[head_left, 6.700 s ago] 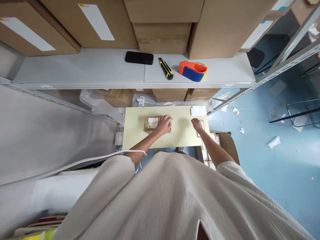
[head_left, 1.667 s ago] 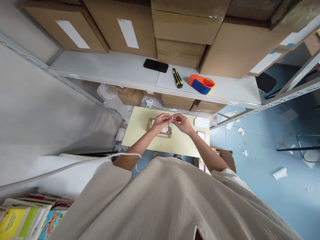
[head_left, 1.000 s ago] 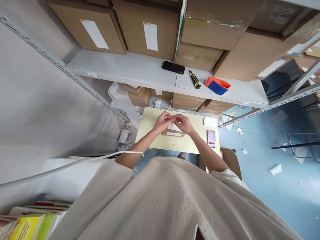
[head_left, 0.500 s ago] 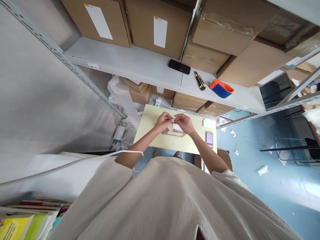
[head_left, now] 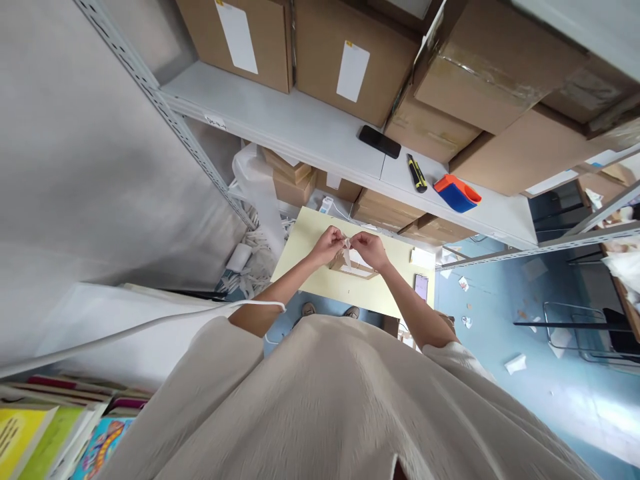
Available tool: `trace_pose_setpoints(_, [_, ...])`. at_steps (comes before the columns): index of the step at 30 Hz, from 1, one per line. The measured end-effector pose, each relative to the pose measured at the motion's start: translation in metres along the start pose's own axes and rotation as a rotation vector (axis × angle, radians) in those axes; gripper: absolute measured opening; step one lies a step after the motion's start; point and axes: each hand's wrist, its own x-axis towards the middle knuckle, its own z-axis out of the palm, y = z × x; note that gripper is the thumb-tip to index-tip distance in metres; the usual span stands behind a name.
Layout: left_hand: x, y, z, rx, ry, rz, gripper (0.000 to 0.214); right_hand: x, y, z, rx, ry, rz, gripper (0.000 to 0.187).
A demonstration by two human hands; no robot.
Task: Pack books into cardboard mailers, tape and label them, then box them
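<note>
My left hand (head_left: 327, 245) and my right hand (head_left: 369, 249) meet over a pale yellow table (head_left: 300, 233), fingertips pinched close together. Between them hangs a thin whitish strip (head_left: 347, 255), gripped at its top by both hands; whether it is tape or film I cannot tell. Just below lies a small cardboard box (head_left: 367, 274) with a white label (head_left: 356, 269) on top, partly hidden by the strip and my right hand. A phone (head_left: 421, 287) with a lit screen and a white card or slip (head_left: 423, 258) lie at the table's right end.
Above the table runs a grey shelf (head_left: 300, 127) with large cartons, a black phone (head_left: 379, 141), a yellow-black utility knife (head_left: 417, 173) and an orange-blue tape dispenser (head_left: 457, 193). A white cable (head_left: 200, 313) crosses by my left arm. Books (head_left: 30, 433) are stacked lower left.
The view has turned slightly, so the shelf and its things sit further right and tilt more. Between my fingers the strip now hangs narrower and more crumpled; both hands stay pinched.
</note>
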Motion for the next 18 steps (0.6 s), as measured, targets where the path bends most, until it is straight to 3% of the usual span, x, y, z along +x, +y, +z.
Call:
trace_pose_setpoints(6, [0.001,0.007,-0.034,0.003,0.203,-0.116,0.033,0.017,0.007,0.000,0.171,0.119,0.082,0.038])
trace_pose_setpoints(13, [-0.007,0.025,-0.098,0.009,0.481,-0.218,0.036,0.034,0.017,0.011,0.412,0.231,0.203,0.047])
trace_pose_setpoints(18, [-0.015,0.025,-0.145,0.057,0.682,-0.260,0.034,0.042,0.022,0.024,0.471,0.318,0.218,0.047])
